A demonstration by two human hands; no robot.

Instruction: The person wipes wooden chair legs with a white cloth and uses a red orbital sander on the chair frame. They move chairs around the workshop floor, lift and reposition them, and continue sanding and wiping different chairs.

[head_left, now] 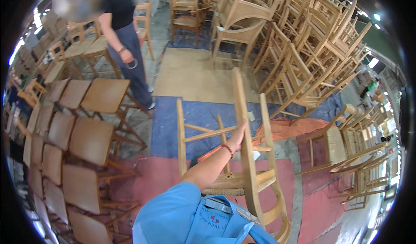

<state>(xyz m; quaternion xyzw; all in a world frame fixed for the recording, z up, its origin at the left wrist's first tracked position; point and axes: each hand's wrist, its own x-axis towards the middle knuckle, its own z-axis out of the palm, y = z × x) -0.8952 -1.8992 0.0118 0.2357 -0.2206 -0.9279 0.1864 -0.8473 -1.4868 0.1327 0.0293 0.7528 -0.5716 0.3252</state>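
Note:
A pale wooden chair [249,157] with a woven seat [225,191] is tipped over in front of me, its legs and rungs pointing away. Its curved back slats [274,213] come close to my body at the lower right. My left hand [236,139], with a beaded bracelet on the wrist, grips one long post of the chair about midway; the fingers are partly hidden behind the wood. My right hand is not seen.
Rows of brown-seated stools [93,142] stand at the left. Tall stacks of wooden chairs [303,49] rise at the far right, with more woven-seat chairs [336,144] to the right. A person [125,49] in dark clothes stands far left. Blue sheeting [167,122] and orange cloth [290,129] cover parts of the floor.

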